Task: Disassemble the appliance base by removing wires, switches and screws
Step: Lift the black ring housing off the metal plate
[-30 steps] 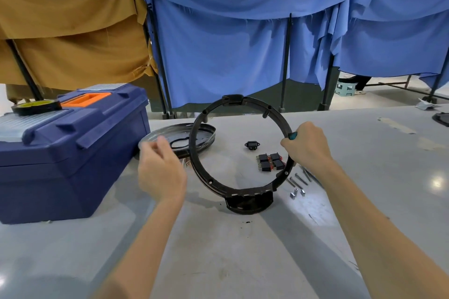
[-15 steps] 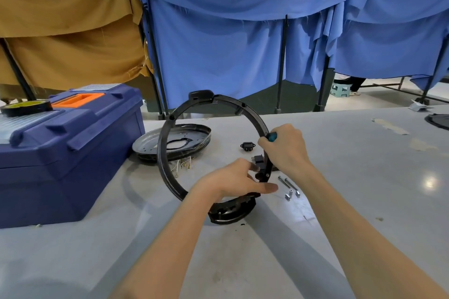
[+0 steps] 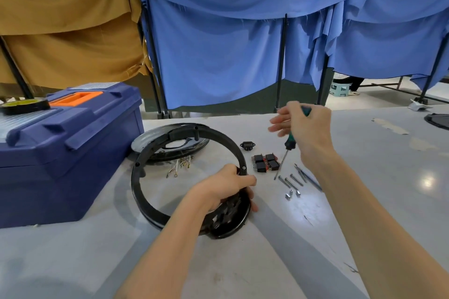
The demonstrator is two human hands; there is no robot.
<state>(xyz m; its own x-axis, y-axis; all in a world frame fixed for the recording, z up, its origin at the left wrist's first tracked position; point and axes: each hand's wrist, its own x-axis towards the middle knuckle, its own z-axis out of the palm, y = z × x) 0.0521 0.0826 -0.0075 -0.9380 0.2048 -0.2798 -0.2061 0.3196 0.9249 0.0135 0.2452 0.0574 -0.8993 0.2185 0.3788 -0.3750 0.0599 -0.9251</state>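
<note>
Left hand grips base rim; right hand holds screwdriver, tip between switches, screws; toolbox near base.

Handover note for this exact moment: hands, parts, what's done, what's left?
Left hand grips the black ring frame near its housing end; the ring lies tilted on the table.
Right hand holds the screwdriver, tip clear of the ring.
Done: switches, black socket, wires and loose screws lie on the table.
Left: a screw head shows in the ring by the left thumb; others may remain.
</note>
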